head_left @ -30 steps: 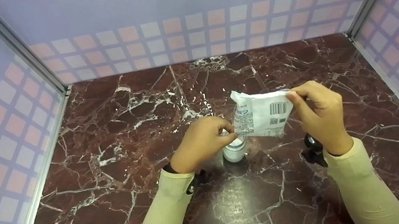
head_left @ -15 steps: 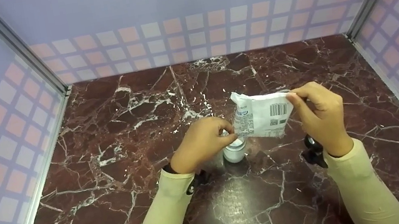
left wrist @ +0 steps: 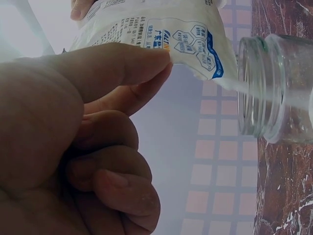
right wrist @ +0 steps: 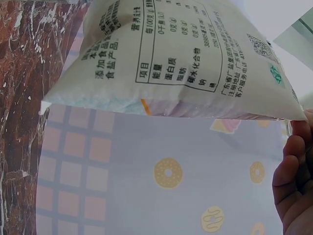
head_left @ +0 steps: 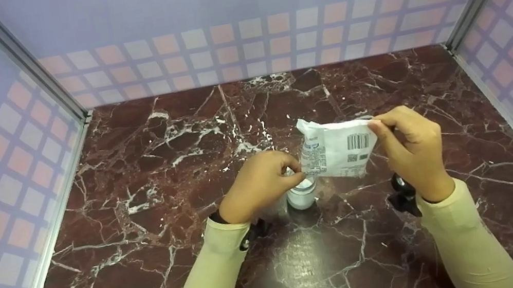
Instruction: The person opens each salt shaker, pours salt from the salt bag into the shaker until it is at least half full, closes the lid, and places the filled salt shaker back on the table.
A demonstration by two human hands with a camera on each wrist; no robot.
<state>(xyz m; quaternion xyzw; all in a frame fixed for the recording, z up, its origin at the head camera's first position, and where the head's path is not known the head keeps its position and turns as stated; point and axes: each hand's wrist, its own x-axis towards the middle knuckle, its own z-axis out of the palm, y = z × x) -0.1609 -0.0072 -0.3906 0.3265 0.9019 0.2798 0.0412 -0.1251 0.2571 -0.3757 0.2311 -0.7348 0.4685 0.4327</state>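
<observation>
A white printed bag of salt [head_left: 338,148] hangs tilted between both hands over a small glass jar [head_left: 302,198]. My left hand [head_left: 261,184] pinches the bag's lower corner between thumb and index finger, with the other fingers curled under. At the bag's opposite upper corner, my right hand [head_left: 415,151] pinches the edge. In the left wrist view, a thin stream of white salt [left wrist: 230,84] runs from the bag's torn corner into the mouth of the jar. White salt fills part of the jar; its exact level is hidden. In the right wrist view the bag's printed back [right wrist: 181,58] shows.
White grains [head_left: 265,132] lie scattered on the dark red marbled tabletop [head_left: 152,266] behind the jar. Lilac wall panels with pink and white squares [head_left: 253,48] enclose the table at the back and sides. A wrist camera [head_left: 402,187] sits below my right hand.
My right hand and the bag's raised end sit very slightly lower than before. The left hand and the jar hold their places.
</observation>
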